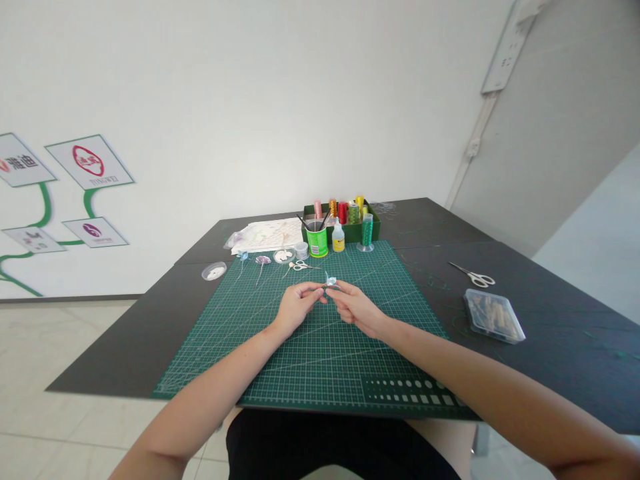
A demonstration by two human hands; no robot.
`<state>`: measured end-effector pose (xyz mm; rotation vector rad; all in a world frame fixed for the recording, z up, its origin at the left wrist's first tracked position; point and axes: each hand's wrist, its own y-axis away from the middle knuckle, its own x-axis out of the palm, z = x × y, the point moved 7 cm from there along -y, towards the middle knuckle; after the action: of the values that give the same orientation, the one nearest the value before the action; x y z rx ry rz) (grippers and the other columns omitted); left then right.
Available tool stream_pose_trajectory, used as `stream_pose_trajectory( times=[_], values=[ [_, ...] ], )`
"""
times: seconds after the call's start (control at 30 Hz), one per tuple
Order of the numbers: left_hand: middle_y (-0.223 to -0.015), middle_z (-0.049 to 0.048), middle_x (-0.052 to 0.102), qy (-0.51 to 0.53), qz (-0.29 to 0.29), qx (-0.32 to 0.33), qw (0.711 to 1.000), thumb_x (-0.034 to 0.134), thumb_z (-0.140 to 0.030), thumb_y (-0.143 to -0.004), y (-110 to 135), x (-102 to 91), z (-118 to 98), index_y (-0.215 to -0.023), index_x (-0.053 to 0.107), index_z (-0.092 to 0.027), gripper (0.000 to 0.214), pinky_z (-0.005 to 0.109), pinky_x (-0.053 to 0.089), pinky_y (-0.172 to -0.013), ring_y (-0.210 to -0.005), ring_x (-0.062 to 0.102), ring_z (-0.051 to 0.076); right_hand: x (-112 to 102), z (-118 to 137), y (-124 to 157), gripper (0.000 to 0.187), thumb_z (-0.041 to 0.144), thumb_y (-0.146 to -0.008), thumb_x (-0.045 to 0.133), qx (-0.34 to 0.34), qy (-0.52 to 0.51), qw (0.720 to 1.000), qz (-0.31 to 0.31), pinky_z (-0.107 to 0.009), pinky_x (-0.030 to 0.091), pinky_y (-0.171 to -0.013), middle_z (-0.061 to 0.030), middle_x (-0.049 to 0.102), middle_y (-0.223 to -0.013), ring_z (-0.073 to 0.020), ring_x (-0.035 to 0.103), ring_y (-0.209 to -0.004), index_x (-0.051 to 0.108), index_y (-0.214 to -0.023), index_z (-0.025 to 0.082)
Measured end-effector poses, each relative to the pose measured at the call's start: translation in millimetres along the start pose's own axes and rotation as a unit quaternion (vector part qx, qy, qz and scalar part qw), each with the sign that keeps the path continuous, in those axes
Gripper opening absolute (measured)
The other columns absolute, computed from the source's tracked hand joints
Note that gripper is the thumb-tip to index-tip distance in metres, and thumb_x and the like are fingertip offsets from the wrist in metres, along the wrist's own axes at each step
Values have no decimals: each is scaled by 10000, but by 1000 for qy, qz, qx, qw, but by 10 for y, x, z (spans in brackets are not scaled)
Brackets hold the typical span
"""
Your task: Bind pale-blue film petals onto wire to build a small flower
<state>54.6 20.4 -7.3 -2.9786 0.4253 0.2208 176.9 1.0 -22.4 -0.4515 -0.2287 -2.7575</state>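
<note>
Over the middle of the green cutting mat [240,333], my left hand [299,308] and my right hand [359,310] meet with their fingertips pinched together. A small pale blue flower [331,281] stands up between them, and both hands grip it at its base. Something thin and dark runs between the fingertips, too small to make out. Just beyond the hands lie small scissors [301,265] and a tiny peach bud [290,267] on a stem. A purple flower [263,261] and another blue flower [243,256], both with thin stems, rest at the mat's far left.
Behind the mat stand a green can of tools [317,241], a glue bottle [339,237], a teal thread spool [367,231] and a green box [341,233] of spools. Dishes of white pieces [215,271] sit left. Larger scissors [475,276] and a clear plastic case [493,316] lie right.
</note>
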Motion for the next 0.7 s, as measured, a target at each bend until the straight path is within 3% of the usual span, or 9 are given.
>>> stream_pose_trajectory(
  times=[0.2, 0.5, 0.7],
  values=[
    [-657, 23, 672, 7, -22, 2, 1000, 650, -442, -775, 36, 34, -8, -986, 655, -124, 382, 183, 219, -398, -377, 317, 32, -31, 18, -5, 312, 433, -756, 655, -33, 25, 998, -51, -153, 165, -310, 138, 294, -452, -33, 201, -343, 529, -926, 203],
    [-649, 12, 675, 17, -39, 0, 999, 650, -438, -773, 62, 34, -41, -965, 590, -148, 352, 176, 253, -410, -375, 340, 36, -27, 53, -22, 280, 448, -763, 622, -64, 70, 994, -61, -167, 189, -300, 126, 336, -445, -37, 215, -322, 535, -860, 199],
    [-622, 5, 665, -24, -75, 8, 997, 641, -433, -764, 46, -41, -50, -926, 604, -153, 325, 183, 265, -410, -378, 385, 54, -51, 57, -59, 216, 393, -799, 595, -94, 164, 980, -63, -174, 161, -325, 108, 333, -422, -42, 239, -328, 527, -745, 195]
  ],
)
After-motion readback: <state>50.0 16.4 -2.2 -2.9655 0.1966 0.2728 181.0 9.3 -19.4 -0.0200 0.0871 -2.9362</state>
